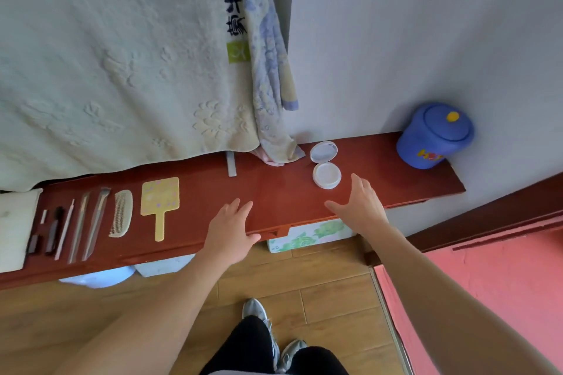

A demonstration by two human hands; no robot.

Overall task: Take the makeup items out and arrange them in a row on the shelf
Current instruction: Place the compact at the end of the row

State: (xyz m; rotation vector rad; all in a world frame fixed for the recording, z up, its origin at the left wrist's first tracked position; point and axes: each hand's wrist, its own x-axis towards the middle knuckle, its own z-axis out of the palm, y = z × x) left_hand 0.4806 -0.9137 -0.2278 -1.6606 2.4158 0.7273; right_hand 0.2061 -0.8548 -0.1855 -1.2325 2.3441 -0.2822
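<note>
Most of the row looks laid: slim tools (79, 222), a comb (121, 213) and a yellow hand mirror (160, 202) lie side by side along the shelf's (274, 186) left half. The open powder compact (325, 166) sits apart, toward the right end. The left hand (231, 228), at the front edge, and the right hand (359, 207), just short of the compact, are spread and hold nothing. Next, I judge, the right hand should bring the compact beside the mirror.

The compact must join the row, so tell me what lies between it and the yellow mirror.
Only the left hand, over the shelf's front edge. The wood between compact and mirror is otherwise free; a grey strip lies further back.
</note>
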